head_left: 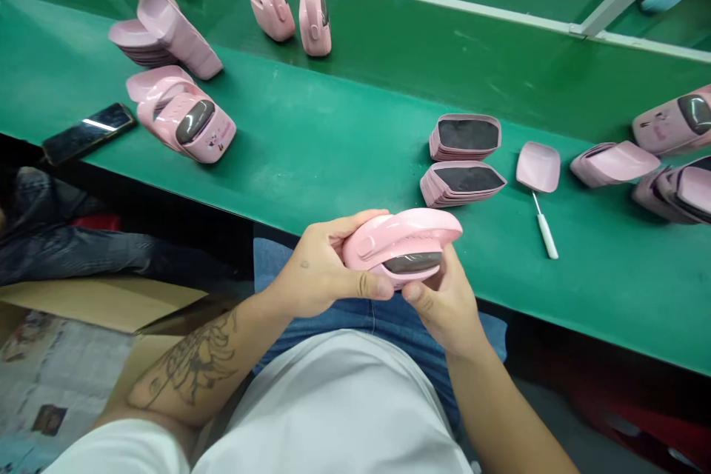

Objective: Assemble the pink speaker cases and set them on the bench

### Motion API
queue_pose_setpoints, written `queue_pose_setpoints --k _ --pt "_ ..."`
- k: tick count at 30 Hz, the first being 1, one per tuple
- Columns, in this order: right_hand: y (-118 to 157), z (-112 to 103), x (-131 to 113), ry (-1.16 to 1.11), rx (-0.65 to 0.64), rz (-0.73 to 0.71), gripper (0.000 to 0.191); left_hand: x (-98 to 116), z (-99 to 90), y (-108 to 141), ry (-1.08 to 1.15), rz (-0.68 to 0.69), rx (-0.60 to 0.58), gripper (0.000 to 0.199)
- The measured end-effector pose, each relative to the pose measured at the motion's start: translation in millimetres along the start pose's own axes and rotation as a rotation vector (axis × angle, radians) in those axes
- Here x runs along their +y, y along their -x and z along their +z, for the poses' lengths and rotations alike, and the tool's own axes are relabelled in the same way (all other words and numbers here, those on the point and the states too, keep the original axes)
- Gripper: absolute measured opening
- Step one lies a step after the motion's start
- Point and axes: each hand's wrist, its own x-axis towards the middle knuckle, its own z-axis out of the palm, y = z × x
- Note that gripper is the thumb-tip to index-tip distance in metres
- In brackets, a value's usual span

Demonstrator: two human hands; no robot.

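Over my lap, at the near edge of the bench, I hold a glossy pink plastic housing (408, 233) with a looped handle and a dark oval window. My left hand (327, 266) wraps its left end, thumb along the near side. Closed on the right end is my right hand (444, 296), its thumb near the window's lower edge and its other fingers mostly hidden behind. Just beyond the housing lie two stacks of pink shells, a nearer stack (464, 184) and a farther stack (466, 135), each with a dark inner face.
The green bench (333, 155) also carries a white-handled screwdriver (547, 237) by a pink cover (538, 167). At left are a phone (89, 133), a printed pink housing (194, 126) and stacked shells (178, 33). More pink parts (616, 163) stand right. A cardboard box (111, 300) sits below left.
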Motion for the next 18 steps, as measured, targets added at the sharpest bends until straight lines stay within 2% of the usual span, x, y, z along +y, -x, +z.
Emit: queue_pose_setpoints --k 2,4,8,12,18 --pt "0 1 -7 0.032 0.088 -0.019 0.107 -1 -0.4 3 -0.154 0.012 0.086 0.086" --pt "-1 0 -10 0.094 0.121 -0.018 0.121 0 -0.3 4 -0.261 -0.005 0.151 0.090" --pt "-5 -7 -13 0.192 0.073 0.041 0.126 5 1.0 4 -0.361 -0.049 0.122 0.088" --pt "-7 -6 -13 0.178 0.062 0.041 0.118 3 -0.8 3 -0.481 0.015 0.120 0.088" --pt "-6 2 -7 0.149 0.092 0.013 0.101 -11 -4.1 5 -0.447 0.071 0.109 0.080"
